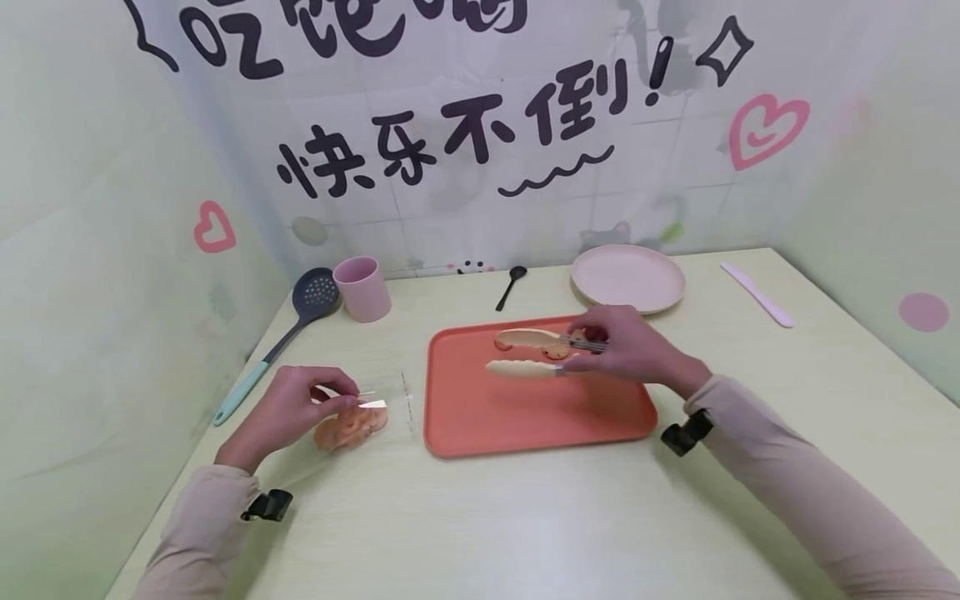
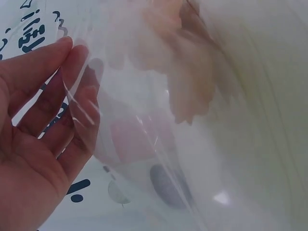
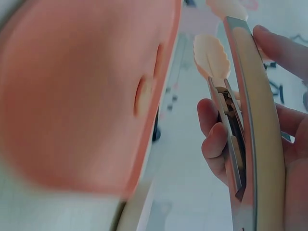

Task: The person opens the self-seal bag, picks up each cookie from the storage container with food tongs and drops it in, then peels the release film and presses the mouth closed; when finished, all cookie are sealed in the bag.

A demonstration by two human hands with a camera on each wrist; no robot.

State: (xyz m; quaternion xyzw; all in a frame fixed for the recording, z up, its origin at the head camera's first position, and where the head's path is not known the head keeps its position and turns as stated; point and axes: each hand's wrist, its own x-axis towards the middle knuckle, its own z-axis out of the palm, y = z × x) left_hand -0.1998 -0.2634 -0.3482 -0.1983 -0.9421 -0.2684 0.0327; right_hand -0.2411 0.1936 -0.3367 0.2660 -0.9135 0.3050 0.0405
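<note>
My left hand [image 1: 296, 412] pinches the edge of a clear plastic bag [image 2: 130, 139] at the table's left side. Pale orange, ragged-edged pieces [image 1: 352, 427] lie in the bag, blurred through the film in the left wrist view. My right hand [image 1: 637, 350] grips cream-tipped metal tongs [image 3: 262, 120] over the orange-red tray [image 1: 487, 417]. The tongs' tips stand apart with nothing between them. Small round browned slices [image 1: 556, 351] lie near the tray's far side, partly hidden behind the tongs and hand.
A dark slotted skimmer [image 1: 315, 293] with a mint handle and a pink cup [image 1: 363, 290] stand at the back left. Behind the tray lies a small black spoon [image 1: 512, 287]. A pink plate [image 1: 628, 277] and a pink knife [image 1: 757, 295] are at the back right.
</note>
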